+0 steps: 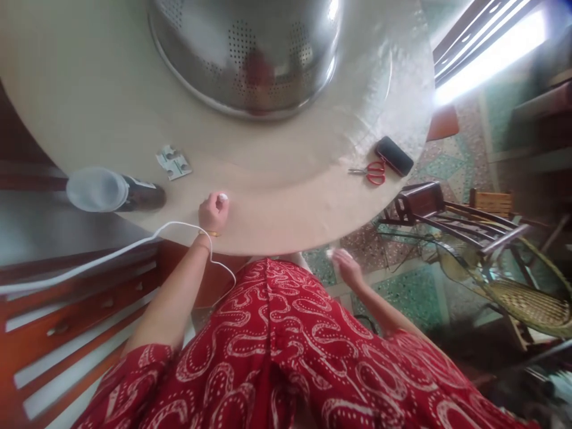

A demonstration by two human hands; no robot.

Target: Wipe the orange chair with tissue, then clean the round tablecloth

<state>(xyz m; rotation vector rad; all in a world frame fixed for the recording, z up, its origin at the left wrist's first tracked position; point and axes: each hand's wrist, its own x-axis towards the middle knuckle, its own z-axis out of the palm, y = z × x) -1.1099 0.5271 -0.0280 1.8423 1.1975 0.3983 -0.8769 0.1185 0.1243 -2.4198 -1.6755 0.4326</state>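
My left hand (212,213) rests at the table's near edge, its fingers curled closed. A small white piece (223,197) pokes out at the thumb and fingertips; its kind is not clear. Off the table's edge, above the floor, my right hand (350,271) is closed too, slightly blurred, with something white (330,254) at its fingertips. A torn blister pack (174,162) lies beyond my left hand. Farther left, a jar with a pale translucent lid (98,189) stands near the edge. Red-handled scissors (373,172) touch or nearly touch a black phone (394,156) on the right.
A large perforated steel colander (250,65) sits upside down on the round cream-covered table (286,173). A white cable (111,255) passes by my left wrist. Wooden slatted seating (80,333) is at left; a dark wooden chair (422,202) and a woven basket (527,301) are at right.
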